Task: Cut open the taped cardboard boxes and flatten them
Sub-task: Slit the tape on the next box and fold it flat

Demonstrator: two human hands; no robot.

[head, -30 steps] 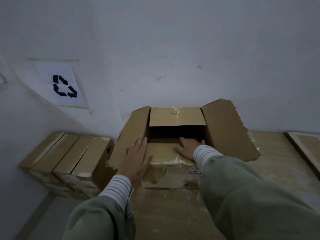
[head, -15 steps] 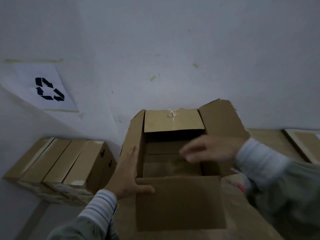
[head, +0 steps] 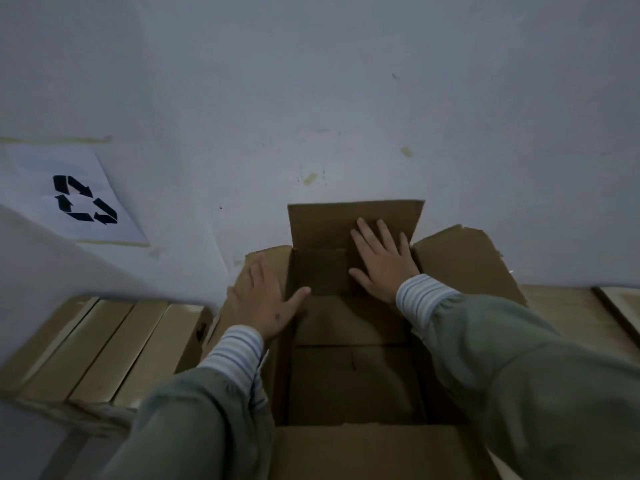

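Pushed the box's (head: 349, 375) far flap (head: 325, 225) up against the wall (head: 311, 81) with the right hand (head: 382, 263), flat-fingered, a moment after reaching in. Left hand (head: 265, 299) spread on the left flap (head: 266, 261), gripping nothing. Box open on the table (head: 568, 313), ready for flattening. Stacked flat boxes (head: 104, 348) just left. Wall close behind, likely limiting further unfolding.

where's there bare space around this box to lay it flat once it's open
Best patch is the bare wooden surface right of the cardboard box, between its right flap and the framed board. The left is crowded: a stack of boxes abuts it, and the wall is close behind.
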